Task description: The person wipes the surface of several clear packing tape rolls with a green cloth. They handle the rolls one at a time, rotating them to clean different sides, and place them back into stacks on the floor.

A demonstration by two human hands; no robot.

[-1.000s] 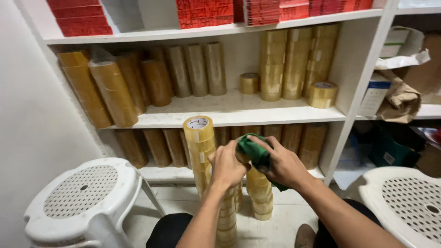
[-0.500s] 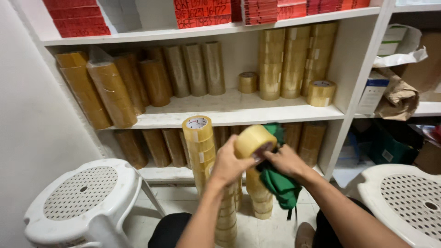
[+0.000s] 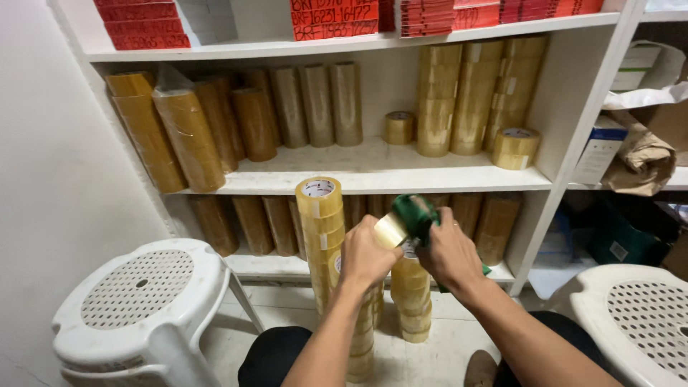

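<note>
My left hand (image 3: 367, 254) grips a roll of tan packing tape (image 3: 390, 229) at chest height in front of the shelf. My right hand (image 3: 450, 252) holds a green cloth (image 3: 413, 213) pressed over the roll's upper side. Just left of my hands rises a tall stack of tape rolls (image 3: 319, 215) standing on the floor. A shorter stack of tape rolls (image 3: 411, 294) stands below and behind my hands, partly hidden by them.
A white shelf unit (image 3: 373, 170) holds wrapped sleeves and stacks of tape rolls, with red boxes (image 3: 333, 16) on top. White plastic stools stand at left (image 3: 140, 301) and right (image 3: 638, 315). Boxes and brown paper (image 3: 645, 154) fill the right shelves.
The roll was lifted clear and bare half a second ago with the cloth hanging below; now the cloth is wrapped over the roll again and both hands sit a little lower.
</note>
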